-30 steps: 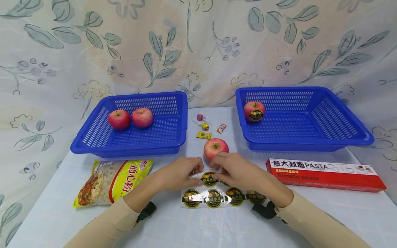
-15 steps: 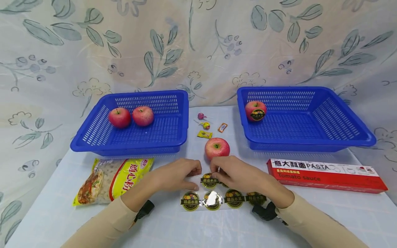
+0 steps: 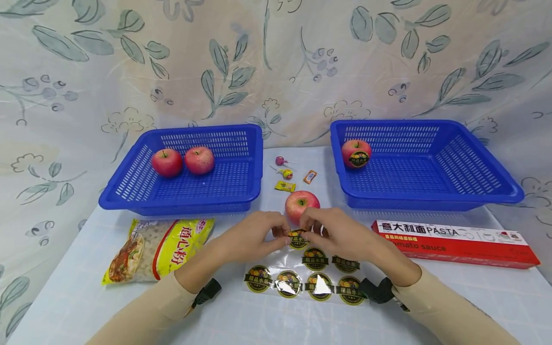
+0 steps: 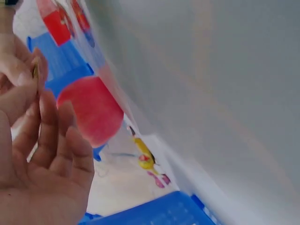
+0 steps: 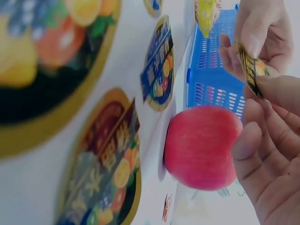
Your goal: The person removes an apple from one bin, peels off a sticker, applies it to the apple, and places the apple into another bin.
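Between my two hands is a round black-and-gold fruit sticker [image 3: 298,239], off its sheet. My left hand [image 3: 258,235] pinches its left edge with thumb and fingertips, and my right hand [image 3: 334,232] pinches the right edge. The right wrist view shows the sticker [image 5: 252,70] slightly bent between both thumbs. Seen edge-on in the left wrist view, the sticker [image 4: 35,71] is a thin strip. Just beyond the hands stands a red apple [image 3: 302,203], partly covered by the right fingers. Below lies the clear sticker sheet [image 3: 280,262] with several stickers on it.
Two red apples sit in the left blue basket [image 3: 194,203]; one apple with a sticker [image 3: 356,154] sits in the right blue basket [image 3: 431,195]. Lollipops and wrapped candies [image 3: 285,186] lie between them. A pasta bag [image 3: 157,251] and a red pasta box [image 3: 457,244] flank my arms.
The sticker has come off the sheet and is now raised toward the apple. My left hand has moved right to meet it. The sheet's other stickers now lie flat and more exposed.
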Available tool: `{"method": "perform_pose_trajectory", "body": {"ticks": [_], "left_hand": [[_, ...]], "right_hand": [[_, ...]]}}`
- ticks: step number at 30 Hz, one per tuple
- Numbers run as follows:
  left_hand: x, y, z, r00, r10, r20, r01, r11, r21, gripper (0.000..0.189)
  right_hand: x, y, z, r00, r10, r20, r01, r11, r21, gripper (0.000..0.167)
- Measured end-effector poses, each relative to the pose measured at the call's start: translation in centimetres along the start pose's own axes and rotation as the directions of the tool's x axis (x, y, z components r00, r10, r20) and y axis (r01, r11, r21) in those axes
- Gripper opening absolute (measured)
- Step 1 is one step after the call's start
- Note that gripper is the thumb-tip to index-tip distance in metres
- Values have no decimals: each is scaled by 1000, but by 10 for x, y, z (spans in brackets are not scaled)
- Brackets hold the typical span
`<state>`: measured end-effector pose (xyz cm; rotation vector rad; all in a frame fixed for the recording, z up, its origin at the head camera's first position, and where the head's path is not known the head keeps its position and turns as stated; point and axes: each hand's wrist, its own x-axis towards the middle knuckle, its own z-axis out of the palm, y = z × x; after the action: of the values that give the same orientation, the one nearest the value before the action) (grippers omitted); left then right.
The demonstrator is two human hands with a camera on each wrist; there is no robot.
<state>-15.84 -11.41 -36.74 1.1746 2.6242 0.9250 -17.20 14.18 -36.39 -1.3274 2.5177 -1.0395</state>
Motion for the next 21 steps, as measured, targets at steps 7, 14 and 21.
{"method": "perform_pose_trajectory", "body": {"ticks": [7,14,21], "left_hand": [[11,1,8,991,-5,-137,17,996,88,6],[18,1,11,974,4,-227,40,981,189,7],[27,1,10,967,-64,-245,124,964,237,11]], "right_hand": [[1,10,-6,985,-70,-155,56,994,-94,12],[0,19,-6,976,-57,-209,24,987,-158,15],[3,21,-6,979,-2,-202,-38,980,-194,14]]}}
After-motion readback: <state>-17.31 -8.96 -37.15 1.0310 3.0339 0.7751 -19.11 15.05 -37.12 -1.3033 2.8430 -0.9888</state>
